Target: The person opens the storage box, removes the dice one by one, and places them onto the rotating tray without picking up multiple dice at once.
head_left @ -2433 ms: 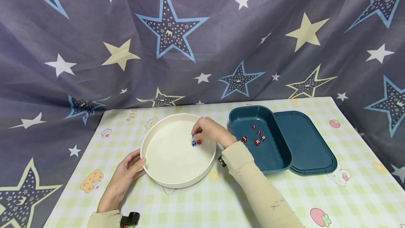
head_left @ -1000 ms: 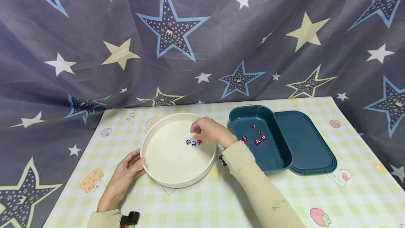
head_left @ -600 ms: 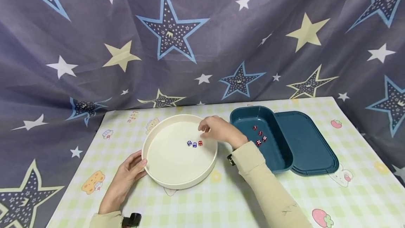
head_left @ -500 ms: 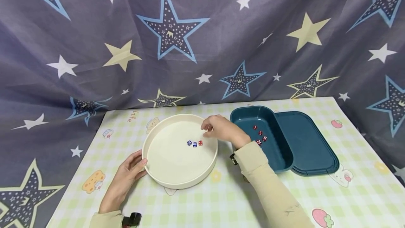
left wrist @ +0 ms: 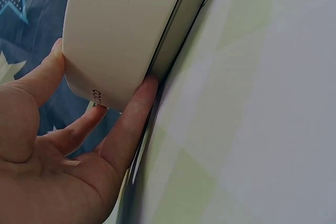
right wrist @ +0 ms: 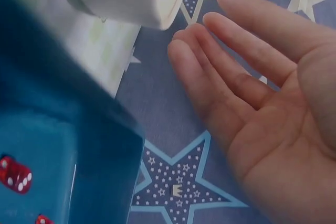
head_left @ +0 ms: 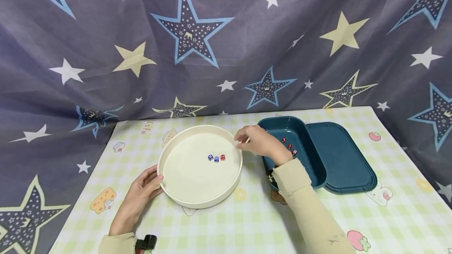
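Note:
My left hand (head_left: 139, 195) grips the near-left side of a round cream tray (head_left: 190, 181), thumb at the rim; in the left wrist view the fingers sit against its outer wall (left wrist: 121, 30) and lower edge. Inside the tray, right of centre, a blue die (head_left: 210, 157), a second blue die (head_left: 216, 159) and a red die (head_left: 223, 157) lie in a row. My right hand (head_left: 261, 142) hovers at the tray's right rim, overlapping the dark teal box (head_left: 316, 175). The right wrist view shows that hand (right wrist: 273, 103) with relaxed fingers and nothing in them.
Several red dice, one of them a red die (right wrist: 16, 177) plain in the right wrist view, lie in the teal box. Its lid (head_left: 342, 160) lies flat against the box's right side. A star-patterned curtain (head_left: 212, 77) hangs behind the checked tablecloth (head_left: 226, 230).
My right hand has let go of a blue die, which lies left of the other two dice. It has then moved right to the tray's rim. The left hand stays on the tray.

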Tool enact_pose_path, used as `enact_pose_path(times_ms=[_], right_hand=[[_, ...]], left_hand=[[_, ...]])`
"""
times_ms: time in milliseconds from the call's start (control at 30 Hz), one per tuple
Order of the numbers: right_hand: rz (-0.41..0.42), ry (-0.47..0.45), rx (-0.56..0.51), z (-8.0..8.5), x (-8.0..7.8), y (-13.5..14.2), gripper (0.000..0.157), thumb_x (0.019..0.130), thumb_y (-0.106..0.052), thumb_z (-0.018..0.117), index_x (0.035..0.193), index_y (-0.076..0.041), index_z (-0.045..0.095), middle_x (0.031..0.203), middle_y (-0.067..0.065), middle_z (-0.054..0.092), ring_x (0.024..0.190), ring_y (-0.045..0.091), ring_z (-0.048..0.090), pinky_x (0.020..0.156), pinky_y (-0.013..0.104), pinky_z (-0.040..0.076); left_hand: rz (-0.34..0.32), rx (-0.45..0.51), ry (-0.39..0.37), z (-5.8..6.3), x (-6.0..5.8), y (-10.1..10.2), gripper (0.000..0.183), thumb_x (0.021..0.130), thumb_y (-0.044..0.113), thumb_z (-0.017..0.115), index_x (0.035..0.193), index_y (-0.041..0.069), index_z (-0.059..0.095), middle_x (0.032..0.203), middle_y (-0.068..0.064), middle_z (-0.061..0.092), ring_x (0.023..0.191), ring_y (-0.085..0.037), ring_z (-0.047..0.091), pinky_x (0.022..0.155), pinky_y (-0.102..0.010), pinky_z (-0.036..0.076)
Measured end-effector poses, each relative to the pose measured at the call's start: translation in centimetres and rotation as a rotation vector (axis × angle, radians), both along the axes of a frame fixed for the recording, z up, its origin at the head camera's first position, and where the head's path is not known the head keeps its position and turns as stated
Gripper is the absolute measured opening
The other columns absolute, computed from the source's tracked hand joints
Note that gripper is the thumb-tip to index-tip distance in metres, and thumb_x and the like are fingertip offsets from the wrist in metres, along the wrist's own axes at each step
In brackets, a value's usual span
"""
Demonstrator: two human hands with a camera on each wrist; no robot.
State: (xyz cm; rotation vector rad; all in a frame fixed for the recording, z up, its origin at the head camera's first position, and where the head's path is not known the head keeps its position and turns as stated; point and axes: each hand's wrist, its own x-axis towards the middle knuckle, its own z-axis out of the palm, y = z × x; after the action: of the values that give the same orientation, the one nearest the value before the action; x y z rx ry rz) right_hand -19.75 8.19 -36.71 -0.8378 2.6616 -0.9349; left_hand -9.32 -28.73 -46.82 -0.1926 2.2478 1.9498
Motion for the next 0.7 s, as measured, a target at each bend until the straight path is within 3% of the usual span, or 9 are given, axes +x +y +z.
enact_pose_path(times_ms=[700], right_hand=[[-0.066, -0.007, -0.028, -0.4, -0.4, 4.6, 0.018, 0.086, -0.018, 0.066, 0.102, -0.009, 0.068, 0.095, 0.003, 0.064, 0.085, 0.017, 0.06, 0.073, 0.029, 0.054]], left_hand=[[-0.007, 0.007, 0.004, 0.0, 0.0, -0.1, 0.065, 0.093, 0.031, 0.056, 0.144, 0.008, 0.024, 0.136, -0.014, 0.034, 0.111, -0.014, 0.053, 0.09, -0.028, 0.05]])
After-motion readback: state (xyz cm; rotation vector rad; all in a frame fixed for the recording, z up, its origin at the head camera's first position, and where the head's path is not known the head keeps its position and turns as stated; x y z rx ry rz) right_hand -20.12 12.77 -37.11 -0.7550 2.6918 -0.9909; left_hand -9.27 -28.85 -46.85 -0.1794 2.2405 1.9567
